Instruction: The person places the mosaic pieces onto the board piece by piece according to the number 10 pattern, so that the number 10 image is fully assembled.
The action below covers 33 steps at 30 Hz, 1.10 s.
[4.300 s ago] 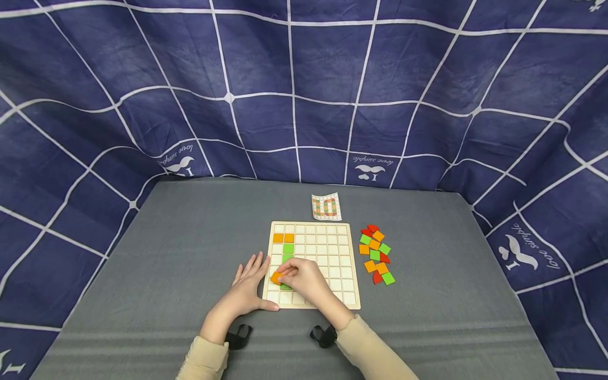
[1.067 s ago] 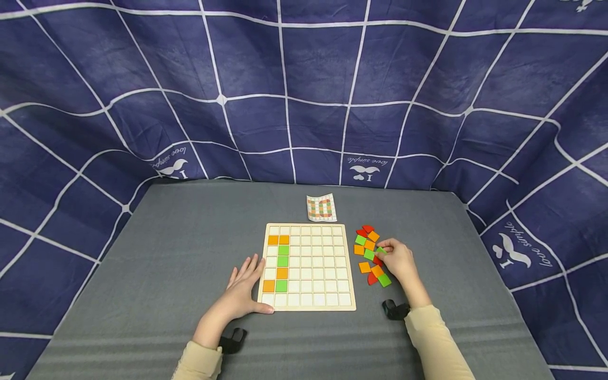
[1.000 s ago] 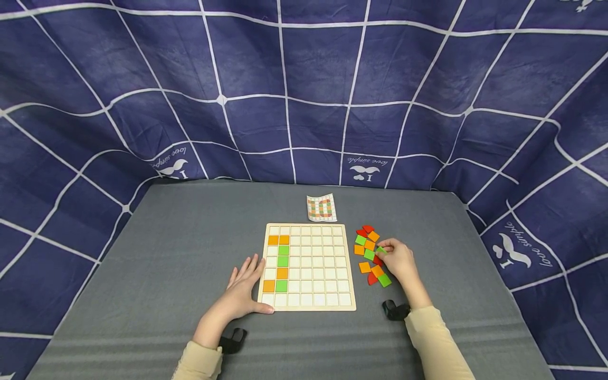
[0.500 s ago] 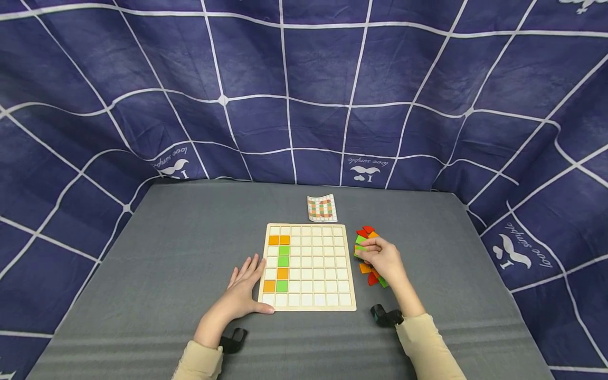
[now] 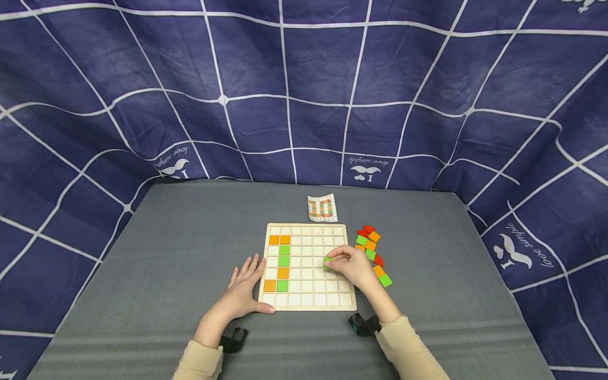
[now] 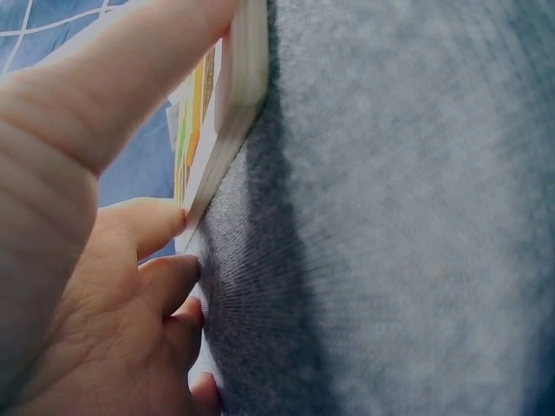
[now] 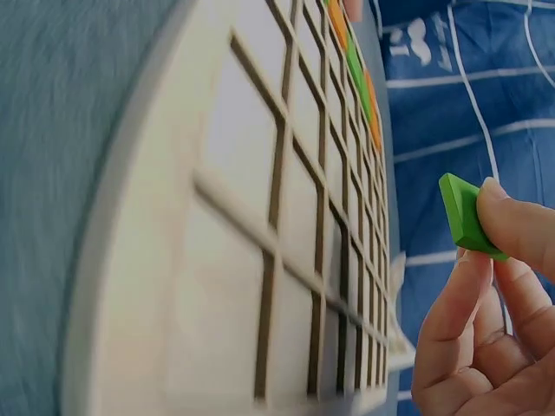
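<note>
Over the right half of a pale wooden grid board (image 5: 306,300), my right hand (image 5: 353,266) pinches a green square tile (image 5: 327,262) between thumb and fingers. The right wrist view shows that green tile (image 7: 466,215) tilted and apart from the board (image 7: 227,217). My left hand (image 5: 242,293) lies with fingers spread along the board's left edge, its thumb (image 6: 130,74) touching the near left corner. Orange tiles (image 5: 269,285) and green tiles (image 5: 283,261) sit in cells of the two left columns.
Right of the board lies a loose cluster of orange, green and red tiles (image 5: 370,254), partly hidden by the right hand. A small printed pattern card (image 5: 322,208) lies behind the board. Grey cloth (image 5: 209,221) covers the table; a blue gridded curtain (image 5: 256,126) surrounds it.
An orange tile now sits in the near left cell where my right hand was holding one. Since then, that hand has taken a green tile from the cluster and carried it left over the board.
</note>
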Motion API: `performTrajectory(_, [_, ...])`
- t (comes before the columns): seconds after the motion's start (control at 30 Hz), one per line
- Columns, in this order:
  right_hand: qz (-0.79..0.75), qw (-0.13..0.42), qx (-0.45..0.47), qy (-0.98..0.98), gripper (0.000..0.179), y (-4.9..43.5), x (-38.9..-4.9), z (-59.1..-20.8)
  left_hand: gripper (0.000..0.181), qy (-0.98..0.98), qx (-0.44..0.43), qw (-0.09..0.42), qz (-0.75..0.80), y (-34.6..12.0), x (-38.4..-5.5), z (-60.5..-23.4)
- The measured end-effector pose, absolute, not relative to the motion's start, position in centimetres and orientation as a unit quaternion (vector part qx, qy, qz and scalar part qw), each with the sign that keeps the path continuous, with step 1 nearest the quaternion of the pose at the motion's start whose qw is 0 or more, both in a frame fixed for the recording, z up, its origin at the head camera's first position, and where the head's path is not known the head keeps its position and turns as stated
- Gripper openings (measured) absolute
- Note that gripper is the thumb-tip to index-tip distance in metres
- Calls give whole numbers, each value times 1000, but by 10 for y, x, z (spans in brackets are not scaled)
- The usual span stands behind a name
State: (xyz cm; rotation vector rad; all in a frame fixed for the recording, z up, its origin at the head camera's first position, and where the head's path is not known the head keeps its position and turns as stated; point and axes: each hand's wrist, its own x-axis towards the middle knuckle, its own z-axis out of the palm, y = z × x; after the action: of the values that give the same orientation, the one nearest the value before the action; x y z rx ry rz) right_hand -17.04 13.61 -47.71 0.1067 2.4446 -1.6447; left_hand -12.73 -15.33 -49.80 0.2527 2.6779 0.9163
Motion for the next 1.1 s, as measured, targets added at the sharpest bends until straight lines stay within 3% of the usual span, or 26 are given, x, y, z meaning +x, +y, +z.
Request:
performTrajectory(0.63, [-521, 123, -84, 840, 10, 85, -155, -490, 126, 936, 84, 147, 308, -151, -127, -498])
performTrajectory(1.1, [-432, 89, -143, 886, 6, 72, -150, -493, 126, 930, 87, 149, 323, -151, -126, -494])
